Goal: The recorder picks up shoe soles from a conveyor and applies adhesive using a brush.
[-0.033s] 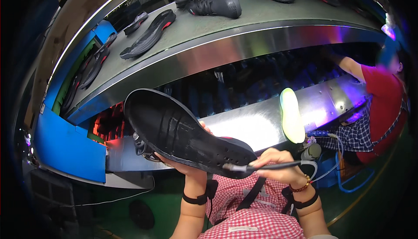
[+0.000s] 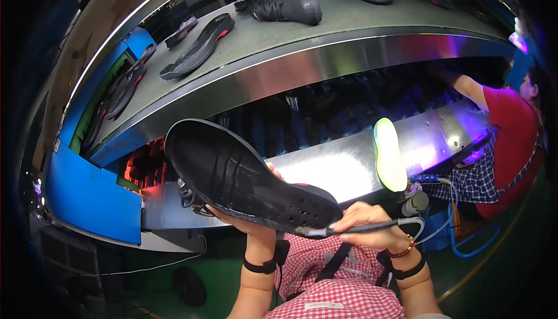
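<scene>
Centrally, black shoe sole (image 2: pixel 232 179): held before your checked cotton-looking apron (image 2: pixel 343 298), its hollow side facing you, presumably so the brush (image 2: pixel 319 232) can reach the rim; rubbery-looking, grooved, with small round holes.
Left hand (image 2: pixel 244 220): yours cradles the sole from beneath, fingers curled around the far edge, seemingly to steady it.
Right hand (image 2: pixel 372 223): you pinch the slim brush like a pen, its tip at the near edge by the holes.
Metal table (image 2: pixel 325 171): shiny, bearing a smooth yellow-green sole (image 2: pixel 389 155).
Conveyor belt (image 2: pixel 256 37): matte green, carrying a textured black shoe (image 2: pixel 285 5).
</scene>
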`<state>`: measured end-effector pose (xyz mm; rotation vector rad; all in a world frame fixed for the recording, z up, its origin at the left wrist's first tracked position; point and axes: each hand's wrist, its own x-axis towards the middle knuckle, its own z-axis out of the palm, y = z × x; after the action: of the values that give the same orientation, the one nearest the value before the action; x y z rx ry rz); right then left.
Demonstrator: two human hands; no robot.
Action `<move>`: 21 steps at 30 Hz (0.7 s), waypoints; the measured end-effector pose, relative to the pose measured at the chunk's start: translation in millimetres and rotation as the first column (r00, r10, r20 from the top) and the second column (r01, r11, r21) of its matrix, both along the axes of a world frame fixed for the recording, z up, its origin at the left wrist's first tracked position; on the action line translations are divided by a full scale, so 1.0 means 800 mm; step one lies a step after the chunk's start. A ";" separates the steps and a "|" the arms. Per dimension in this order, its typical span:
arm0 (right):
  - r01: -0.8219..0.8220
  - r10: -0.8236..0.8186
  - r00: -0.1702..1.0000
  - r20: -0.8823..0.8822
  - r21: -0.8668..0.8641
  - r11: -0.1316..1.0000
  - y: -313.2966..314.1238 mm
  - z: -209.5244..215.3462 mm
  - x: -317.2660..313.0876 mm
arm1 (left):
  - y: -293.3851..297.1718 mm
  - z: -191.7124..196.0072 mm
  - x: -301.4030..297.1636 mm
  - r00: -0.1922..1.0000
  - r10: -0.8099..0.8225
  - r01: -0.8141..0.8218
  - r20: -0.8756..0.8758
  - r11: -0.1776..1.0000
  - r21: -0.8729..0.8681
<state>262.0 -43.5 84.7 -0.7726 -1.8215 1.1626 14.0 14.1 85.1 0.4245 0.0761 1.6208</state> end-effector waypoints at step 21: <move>-0.138 0.109 0.957 -0.269 -0.091 0.986 -0.006 0.005 0.012 | -0.019 -0.057 0.025 0.814 -0.309 0.358 -0.492 0.934 0.006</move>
<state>271.9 -48.1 88.7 -0.5400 -1.6131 1.3853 34.3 -0.8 39.7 0.8694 0.2856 1.1409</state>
